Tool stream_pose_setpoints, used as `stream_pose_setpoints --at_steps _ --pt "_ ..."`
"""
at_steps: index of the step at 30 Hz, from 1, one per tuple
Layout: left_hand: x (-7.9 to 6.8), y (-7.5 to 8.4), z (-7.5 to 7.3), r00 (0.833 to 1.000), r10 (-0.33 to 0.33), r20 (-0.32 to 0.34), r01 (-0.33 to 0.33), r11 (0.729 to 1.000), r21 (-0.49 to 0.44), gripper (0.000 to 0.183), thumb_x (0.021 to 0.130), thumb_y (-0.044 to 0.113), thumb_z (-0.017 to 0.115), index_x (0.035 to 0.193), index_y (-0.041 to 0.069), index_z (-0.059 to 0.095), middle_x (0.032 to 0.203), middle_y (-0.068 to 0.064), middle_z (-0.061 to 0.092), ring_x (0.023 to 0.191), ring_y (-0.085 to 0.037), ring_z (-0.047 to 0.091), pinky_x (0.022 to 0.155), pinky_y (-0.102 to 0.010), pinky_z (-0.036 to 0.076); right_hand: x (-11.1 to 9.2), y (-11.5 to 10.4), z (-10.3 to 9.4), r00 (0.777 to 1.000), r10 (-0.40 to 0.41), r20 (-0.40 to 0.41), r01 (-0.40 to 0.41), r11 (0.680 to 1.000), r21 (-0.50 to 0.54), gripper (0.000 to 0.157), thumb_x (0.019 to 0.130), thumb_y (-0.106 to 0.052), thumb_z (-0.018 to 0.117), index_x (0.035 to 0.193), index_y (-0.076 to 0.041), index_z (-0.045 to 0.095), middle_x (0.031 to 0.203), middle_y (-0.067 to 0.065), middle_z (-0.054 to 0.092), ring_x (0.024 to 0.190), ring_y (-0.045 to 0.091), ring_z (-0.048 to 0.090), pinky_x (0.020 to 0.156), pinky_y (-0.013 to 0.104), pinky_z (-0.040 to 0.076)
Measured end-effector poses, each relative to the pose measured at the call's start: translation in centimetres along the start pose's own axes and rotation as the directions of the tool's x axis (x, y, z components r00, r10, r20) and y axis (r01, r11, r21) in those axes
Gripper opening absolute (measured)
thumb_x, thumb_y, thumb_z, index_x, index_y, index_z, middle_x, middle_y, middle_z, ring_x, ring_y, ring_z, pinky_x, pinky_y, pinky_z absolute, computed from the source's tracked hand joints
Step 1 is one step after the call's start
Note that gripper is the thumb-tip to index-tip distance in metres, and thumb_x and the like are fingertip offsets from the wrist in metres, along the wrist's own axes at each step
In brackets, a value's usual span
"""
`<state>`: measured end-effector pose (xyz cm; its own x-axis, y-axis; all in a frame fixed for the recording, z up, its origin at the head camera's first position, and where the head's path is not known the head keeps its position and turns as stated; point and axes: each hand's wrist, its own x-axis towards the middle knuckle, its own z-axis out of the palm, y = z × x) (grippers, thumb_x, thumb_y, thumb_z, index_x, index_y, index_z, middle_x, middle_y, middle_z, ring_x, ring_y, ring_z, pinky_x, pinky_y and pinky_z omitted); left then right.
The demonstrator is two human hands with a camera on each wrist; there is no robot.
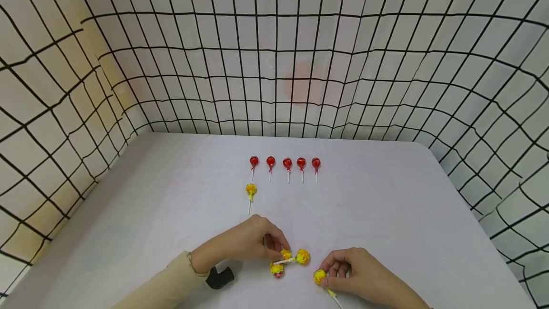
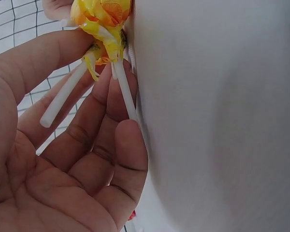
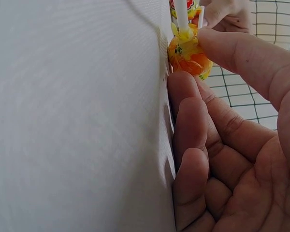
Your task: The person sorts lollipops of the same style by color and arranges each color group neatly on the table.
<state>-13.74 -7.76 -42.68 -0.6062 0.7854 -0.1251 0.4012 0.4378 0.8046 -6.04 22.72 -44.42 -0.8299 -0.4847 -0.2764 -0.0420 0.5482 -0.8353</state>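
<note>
My left hand (image 1: 253, 241) reaches over a small cluster of yellow-wrapped lollipops, pinching one yellow lollipop (image 1: 285, 253) between thumb and fingertips. Beside it lie another yellow lollipop (image 1: 302, 256), its white stick pointing left, and a yellow one with a pinkish underside (image 1: 278, 270). In the left wrist view, white sticks and a yellow wrapper (image 2: 102, 19) show at the fingertips. To the right, my right hand (image 1: 358, 273) pinches the head of a yellow lollipop (image 1: 319, 276) near the table surface; its stick points toward me. The right wrist view shows an orange-yellow wrapper (image 3: 188, 55) by the thumb.
A row of several red lollipops (image 1: 287, 162) lies across the far part of the white table (image 1: 171, 194), sticks toward me. One yellow lollipop (image 1: 250, 190) lies below the row's left end. A black object (image 1: 220, 278) shows by the left wrist. Grid-patterned cloth (image 1: 274, 61) surrounds the table.
</note>
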Motion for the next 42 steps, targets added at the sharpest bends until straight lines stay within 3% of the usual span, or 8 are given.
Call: stream_pose_setpoints --at_steps 5,23,33,42 --pt "-0.2 -0.1 -0.1 1.000 0.026 -0.008 -0.026 1.000 0.013 0.011 0.091 0.011 0.086 0.101 0.016 0.083 0.082 0.012 0.073 0.073 0.005 0.061 0.071 -0.017 0.056 0.0 -0.2 0.0 1.000 -0.012 0.005 0.012 1.000 -0.014 0.013 0.092 -0.028 0.084 0.100 -0.021 0.076 0.083 -0.007 0.067 0.073 0.001 0.058 0.063 0.019 0.046" --pt "-0.7 -0.3 -0.5 0.999 0.035 -0.006 -0.035 0.999 0.011 0.012 0.091 0.008 0.086 0.096 0.017 0.078 0.080 0.016 0.066 0.073 0.006 0.058 0.071 -0.016 0.056 0.5 -0.9 -0.2 0.997 0.074 0.013 -0.075 0.997 0.035 0.019 0.092 -0.032 0.084 0.099 -0.017 0.076 0.080 -0.003 0.066 0.071 0.006 0.059 0.062 0.020 0.048" --pt "-0.7 -0.2 -0.6 0.999 0.049 0.001 -0.049 0.999 -0.002 0.010 0.092 0.009 0.085 0.096 0.015 0.078 0.081 0.013 0.067 0.074 0.005 0.059 0.072 -0.015 0.055 0.9 -0.7 -1.0 0.999 0.030 -0.031 -0.029 0.999 0.016 0.015 0.094 -0.023 0.080 0.102 -0.012 0.076 0.087 0.000 0.067 0.076 0.007 0.060 0.066 0.020 0.049" --pt "-0.6 -0.4 -0.2 0.999 0.041 -0.009 -0.041 0.999 0.000 0.011 0.091 0.009 0.086 0.094 0.015 0.078 0.079 0.014 0.066 0.072 0.005 0.058 0.071 -0.014 0.054 2.3 -1.3 -2.6 0.988 0.087 -0.126 -0.087 0.996 0.005 0.025 0.094 -0.029 0.082 0.105 -0.007 0.076 0.086 0.002 0.070 0.072 0.010 0.061 0.062 0.021 0.049"
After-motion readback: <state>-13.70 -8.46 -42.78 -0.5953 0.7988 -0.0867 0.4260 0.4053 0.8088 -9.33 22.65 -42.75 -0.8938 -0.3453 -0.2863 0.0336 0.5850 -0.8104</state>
